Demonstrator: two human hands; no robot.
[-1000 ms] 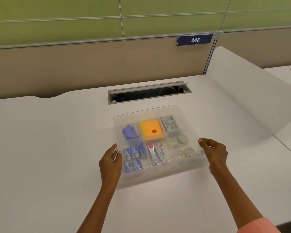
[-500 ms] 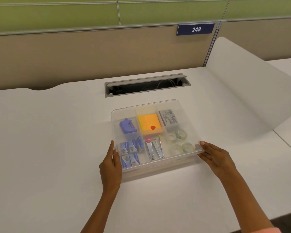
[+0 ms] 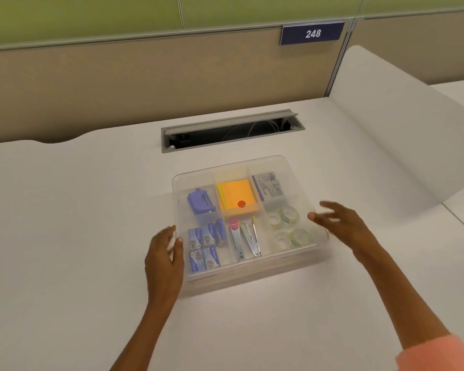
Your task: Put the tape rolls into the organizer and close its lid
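Observation:
A clear plastic organizer (image 3: 252,274) lies on the white desk with its translucent lid lying flat on top. Several clear tape rolls (image 3: 287,226) show through the lid in the right front compartment. My left hand (image 3: 164,253) rests against the organizer's left front side, fingers curled along the wall. Above the right edge of the lid hovers my right hand (image 3: 338,223), blurred, fingers spread, holding nothing.
Other compartments hold a purple sharpener (image 3: 200,200), orange sticky notes (image 3: 236,196), blue staple boxes (image 3: 205,245), metal clips (image 3: 245,239) and a small labelled box (image 3: 269,186). An open cable slot (image 3: 231,132) lies behind. A white divider (image 3: 391,124) rises at right.
The lid has come down flat onto the organizer. My right hand has lifted off the right edge and spread its fingers. The left hand stays at the left side.

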